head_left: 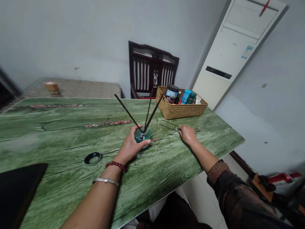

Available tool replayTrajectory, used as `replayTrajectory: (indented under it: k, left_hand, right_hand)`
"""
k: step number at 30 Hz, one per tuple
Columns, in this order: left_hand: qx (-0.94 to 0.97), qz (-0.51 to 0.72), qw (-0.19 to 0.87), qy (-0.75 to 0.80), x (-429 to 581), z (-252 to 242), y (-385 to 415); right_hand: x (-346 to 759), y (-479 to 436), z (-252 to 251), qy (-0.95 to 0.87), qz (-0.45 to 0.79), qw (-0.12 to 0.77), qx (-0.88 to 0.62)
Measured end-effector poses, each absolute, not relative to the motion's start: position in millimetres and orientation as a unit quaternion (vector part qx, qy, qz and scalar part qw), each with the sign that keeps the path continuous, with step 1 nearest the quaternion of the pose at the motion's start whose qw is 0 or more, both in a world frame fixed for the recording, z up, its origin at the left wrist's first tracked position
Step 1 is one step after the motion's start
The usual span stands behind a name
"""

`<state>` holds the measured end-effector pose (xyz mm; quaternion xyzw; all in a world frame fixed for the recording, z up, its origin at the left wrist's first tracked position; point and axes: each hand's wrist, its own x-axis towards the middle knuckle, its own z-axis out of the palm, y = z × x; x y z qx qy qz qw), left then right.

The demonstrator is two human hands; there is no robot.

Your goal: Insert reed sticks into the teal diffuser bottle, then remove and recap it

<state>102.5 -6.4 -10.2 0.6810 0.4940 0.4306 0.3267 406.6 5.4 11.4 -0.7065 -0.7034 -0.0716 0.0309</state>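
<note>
The person's left hand (130, 148) wraps around a round teal glass jar (143, 136), fingers curled against its side, and the jar stands upright on the table just beyond the wrist. Three thin black reed sticks (128, 113) rise from its mouth and fan outward. A red beaded bracelet (116, 166) and a plain silver bangle (106, 181) circle that forearm. The right hand (188, 134) rests on the tabletop to the right of the jar, fingers drawn narrowly together at the ends of two thin dark sticks (168, 126) lying flat; whether it grips them, I cannot tell. A dark patterned sleeve (228, 190) covers that arm. A few tiny red beads (156, 139) lie just beside the jar on the green wood-grain table (59, 127), and a black ring (92, 158) sits nearer on the left. At the far right corner, a woven wicker basket (181, 109) holds a dark jar with a blue label (172, 93) and a blue bottle (186, 96). Behind it stands a dark wooden chair (152, 68), and a white floor-standing air conditioner (228, 54) rises further right.
</note>
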Motion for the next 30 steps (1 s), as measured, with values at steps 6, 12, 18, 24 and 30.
replayTrajectory:
  k: [6,12,18,24,30]
  left_hand:
    - [0.678,0.436,0.328,0.492,102.9,-11.2,-5.5]
    - [0.678,0.436,0.333,0.489,102.7,-12.8,-4.5]
    - [0.678,0.442,0.341,0.479,103.0,-12.4,-5.3]
    - [0.677,0.447,0.335,0.48,103.2,-10.3,-6.5]
    - [0.676,0.45,0.331,0.481,103.7,-8.4,-7.5]
  right_hand:
    - [398.6,3.4,9.8,-0.706,-0.09,0.008,-0.703]
    - [394.4,-5.6,14.5,-0.722,-0.084,0.075,-0.683]
    - [391.3,-6.2,49.5,-0.718,-0.018,0.383,-0.581]
    - [350.0,-24.2,91.9,-0.639,0.256,0.61,-0.393]
    - [296.7,-30.7,104.9,-0.624,0.309,0.646,-0.314]
